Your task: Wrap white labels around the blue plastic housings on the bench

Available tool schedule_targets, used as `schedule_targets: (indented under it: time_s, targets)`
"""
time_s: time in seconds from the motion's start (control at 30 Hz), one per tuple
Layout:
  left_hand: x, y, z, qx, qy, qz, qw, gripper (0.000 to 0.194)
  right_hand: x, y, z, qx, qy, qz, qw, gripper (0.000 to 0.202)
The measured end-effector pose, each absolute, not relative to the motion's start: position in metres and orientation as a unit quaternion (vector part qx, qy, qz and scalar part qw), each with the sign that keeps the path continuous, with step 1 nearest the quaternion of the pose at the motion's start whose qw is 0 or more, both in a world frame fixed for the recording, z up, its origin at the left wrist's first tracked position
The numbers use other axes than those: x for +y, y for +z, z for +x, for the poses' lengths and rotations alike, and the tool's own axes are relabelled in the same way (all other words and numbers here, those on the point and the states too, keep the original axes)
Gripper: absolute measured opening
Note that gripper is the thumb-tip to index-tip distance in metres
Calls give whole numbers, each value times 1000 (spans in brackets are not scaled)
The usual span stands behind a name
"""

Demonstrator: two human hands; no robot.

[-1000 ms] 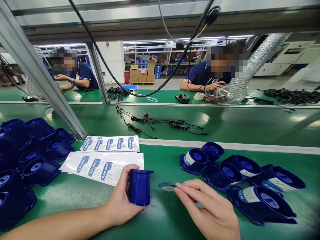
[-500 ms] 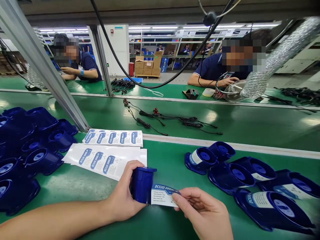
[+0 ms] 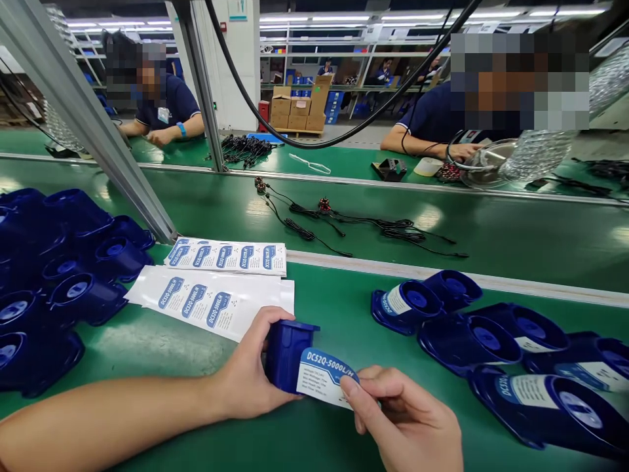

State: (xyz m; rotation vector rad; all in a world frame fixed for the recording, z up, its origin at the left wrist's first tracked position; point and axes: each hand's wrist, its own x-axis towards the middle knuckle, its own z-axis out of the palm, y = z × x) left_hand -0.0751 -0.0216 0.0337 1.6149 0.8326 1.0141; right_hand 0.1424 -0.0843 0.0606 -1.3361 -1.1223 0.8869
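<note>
My left hand [image 3: 248, 370] is wrapped round a dark blue plastic housing [image 3: 287, 357], held on its side above the green bench. Between the thumb and fingers of my right hand [image 3: 405, 413] is the right end of a white and blue label [image 3: 322, 380] printed "DC52Q-5000L/H". The label's left end lies against the housing's side, while its right part stands off it. Behind my left hand lies a white label sheet [image 3: 255, 298] with several labels left on it. A stack of fuller label sheets [image 3: 230, 257] sits just beyond.
Blue housings without visible side labels [image 3: 88, 301] crowd the left. Several labelled housings [image 3: 413, 301] stand at the right. Black cables [image 3: 393, 226] lie on the green strip beyond the ledge. A metal post [image 3: 103, 124] slants down at the left. Two co-workers [image 3: 171, 108] sit opposite.
The label's left end now overlaps the housing's side more, and the housing has tilted slightly. The head view has shifted a little. The left co-worker's hands have lowered to the bench.
</note>
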Motion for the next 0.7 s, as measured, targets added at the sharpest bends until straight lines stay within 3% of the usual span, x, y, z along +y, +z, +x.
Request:
schedule_targets:
  time_s: [0.7]
  targets:
    - [-19,35,-76,350,407,671,511,87,-85,57,141,-465,387,-578,547,29]
